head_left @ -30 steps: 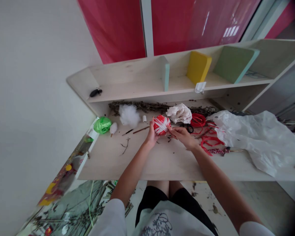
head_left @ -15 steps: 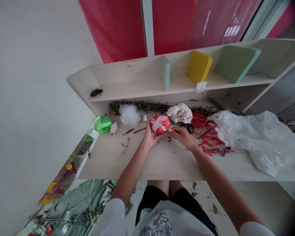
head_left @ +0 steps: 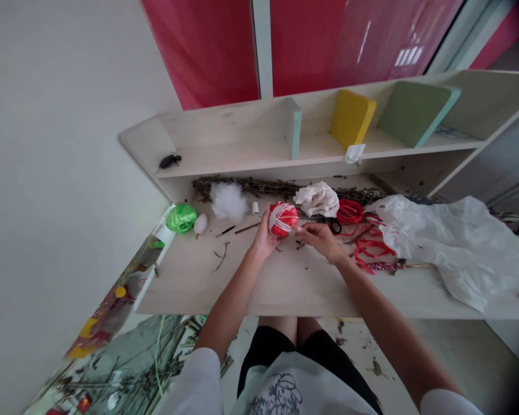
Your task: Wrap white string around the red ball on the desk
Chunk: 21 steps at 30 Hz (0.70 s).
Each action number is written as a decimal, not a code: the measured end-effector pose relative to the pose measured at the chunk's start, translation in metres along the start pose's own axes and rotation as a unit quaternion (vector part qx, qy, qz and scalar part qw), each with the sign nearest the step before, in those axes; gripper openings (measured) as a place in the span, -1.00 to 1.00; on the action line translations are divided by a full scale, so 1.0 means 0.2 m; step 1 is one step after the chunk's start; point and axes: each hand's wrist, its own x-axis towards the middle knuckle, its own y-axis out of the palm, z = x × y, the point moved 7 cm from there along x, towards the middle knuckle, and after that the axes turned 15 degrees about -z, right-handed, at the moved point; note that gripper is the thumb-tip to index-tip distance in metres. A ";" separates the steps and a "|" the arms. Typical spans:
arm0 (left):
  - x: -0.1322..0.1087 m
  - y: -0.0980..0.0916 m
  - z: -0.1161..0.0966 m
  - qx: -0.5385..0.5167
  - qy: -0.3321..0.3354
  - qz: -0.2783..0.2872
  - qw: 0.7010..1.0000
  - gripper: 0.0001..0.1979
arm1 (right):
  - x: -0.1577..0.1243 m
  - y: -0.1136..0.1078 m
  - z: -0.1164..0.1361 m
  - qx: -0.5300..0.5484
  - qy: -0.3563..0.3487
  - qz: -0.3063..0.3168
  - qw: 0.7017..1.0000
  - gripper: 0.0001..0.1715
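Note:
A red ball wrapped with white string (head_left: 284, 218) is held just above the desk. My left hand (head_left: 266, 237) cups it from the left and below, fingers curled round its side. At the ball's lower right is my right hand (head_left: 319, 238), its thumb and fingertips pinched together close to the string; what lies between them is too small to make out. Behind the hands, a crumpled white paper or cloth (head_left: 317, 199) and a small white spool (head_left: 255, 208) rest on the desk.
Left on the desk lie a green ribbon ball (head_left: 181, 218), a small white wad on a stick (head_left: 200, 223) and white fluff (head_left: 229, 202). Dry twigs (head_left: 259, 187) line the back. Rightward are black scissors (head_left: 335, 226), red ribbon (head_left: 349, 211) and a plastic bag (head_left: 454, 242).
The red ball has turned slightly in my left hand, so the white strings now lie more to its left side. My right hand stays by its lower right.

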 end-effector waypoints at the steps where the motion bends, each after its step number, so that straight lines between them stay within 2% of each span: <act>1: 0.00 0.00 0.00 -0.004 -0.008 -0.001 1.000 -0.40 | 0.00 0.00 0.00 0.003 0.004 0.001 1.000 -0.31; 6: -0.01 -0.01 -0.01 -0.037 -0.039 0.015 0.998 -0.34 | 0.00 -0.02 0.01 0.003 0.001 -0.017 1.000 -0.30; 10: -0.02 -0.02 -0.03 -0.063 -0.049 0.027 0.996 -0.29 | 0.01 -0.04 0.02 -0.004 -0.007 -0.057 0.998 -0.31; 16: -0.02 0.01 -0.01 -0.026 -0.064 0.053 0.996 -0.40 | 0.02 -0.09 0.02 -0.010 -0.003 -0.121 0.993 -0.29; 18: -0.02 0.03 -0.01 -0.014 -0.038 0.073 0.996 -0.48 | 0.03 -0.10 0.01 -0.010 0.007 -0.127 0.992 -0.27; 21: -0.02 0.04 -0.02 0.040 0.046 0.093 0.994 -0.51 | 0.05 -0.13 -0.02 0.004 0.021 -0.146 0.989 -0.27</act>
